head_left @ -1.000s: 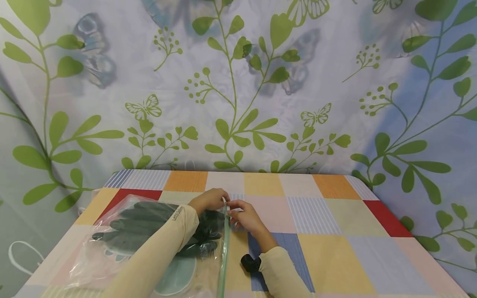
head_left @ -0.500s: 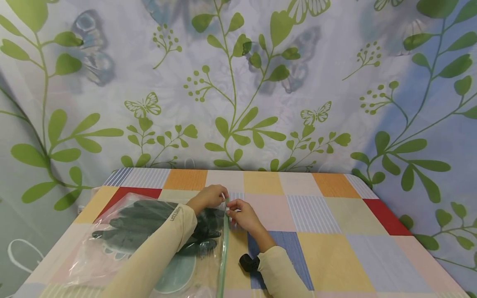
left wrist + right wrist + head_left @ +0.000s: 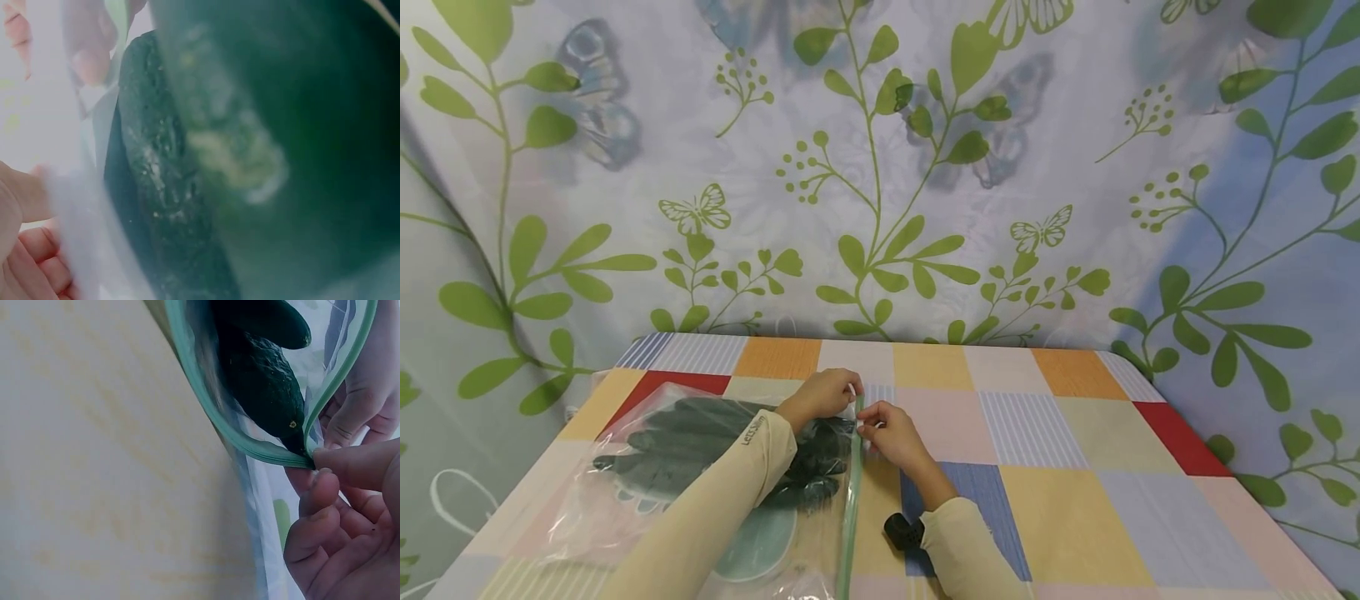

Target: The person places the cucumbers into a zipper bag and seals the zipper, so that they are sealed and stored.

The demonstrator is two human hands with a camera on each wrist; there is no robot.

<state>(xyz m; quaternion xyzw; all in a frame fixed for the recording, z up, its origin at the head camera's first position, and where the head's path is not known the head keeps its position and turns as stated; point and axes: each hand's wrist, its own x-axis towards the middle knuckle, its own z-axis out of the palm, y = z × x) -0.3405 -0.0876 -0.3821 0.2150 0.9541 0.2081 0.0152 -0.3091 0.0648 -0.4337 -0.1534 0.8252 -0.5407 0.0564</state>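
A large clear zip bag (image 3: 580, 527) lies flat at the left of the table with several dark green cucumbers (image 3: 681, 446) inside. Its green zip strip (image 3: 852, 517) runs along the right side. My left hand (image 3: 827, 393) reaches across the bag and holds the strip's far end. Facing it, my right hand (image 3: 891, 433) pinches the same edge between thumb and fingertips. In the right wrist view the mouth gapes in a loop around bumpy cucumbers (image 3: 262, 384), its sides meeting at my right fingertips (image 3: 322, 481). The left wrist view shows a cucumber (image 3: 153, 150) close up through plastic.
A patchwork-patterned cloth (image 3: 1075, 525) covers the table. Behind it hangs a leaf-and-butterfly curtain (image 3: 917, 192). A black device (image 3: 902, 532) sits at my right wrist. A white cord (image 3: 456, 500) loops beside the table's left edge.
Both hands stay at the bag's far corner, with only small finger shifts. The strip's end stands straighter between them than a second ago. The head view has shifted slightly.
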